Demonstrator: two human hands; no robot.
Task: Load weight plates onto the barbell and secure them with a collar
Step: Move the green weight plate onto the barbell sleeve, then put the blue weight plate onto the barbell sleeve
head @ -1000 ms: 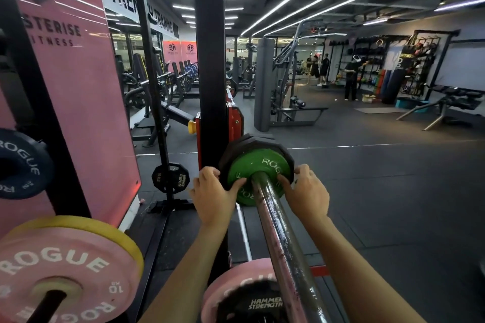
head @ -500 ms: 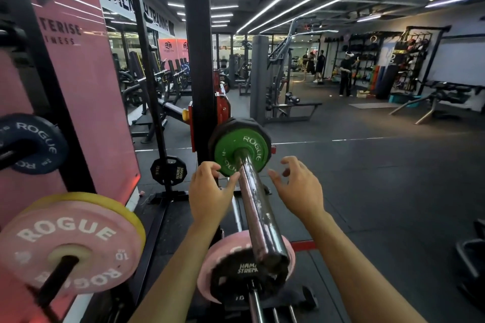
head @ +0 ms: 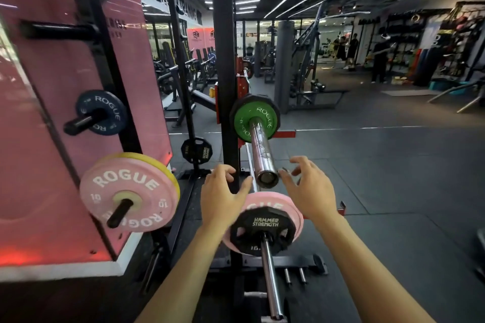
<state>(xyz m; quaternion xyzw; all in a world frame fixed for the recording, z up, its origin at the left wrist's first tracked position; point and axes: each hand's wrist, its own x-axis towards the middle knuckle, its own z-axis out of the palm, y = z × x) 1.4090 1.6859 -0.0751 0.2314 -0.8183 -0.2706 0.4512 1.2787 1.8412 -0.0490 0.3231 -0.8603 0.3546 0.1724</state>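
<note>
My left hand (head: 221,198) and right hand (head: 309,189) hover spread and empty beside the barbell sleeve (head: 262,152), two plates loaded, green Rogue plate (head: 242,119) outermost, black rack upright (head: 223,60) crowding left.

The barbell sleeve (head: 261,148) in the middle of the frame is made of shiny metal, with dull, worn patches. The green plate (head: 242,120) looks smooth and a bit glossy. The pink plate (head: 126,191) at lower left looks matt, like rubber. The floor (head: 393,178) is covered in dark, matt, speckled rubber.
</note>
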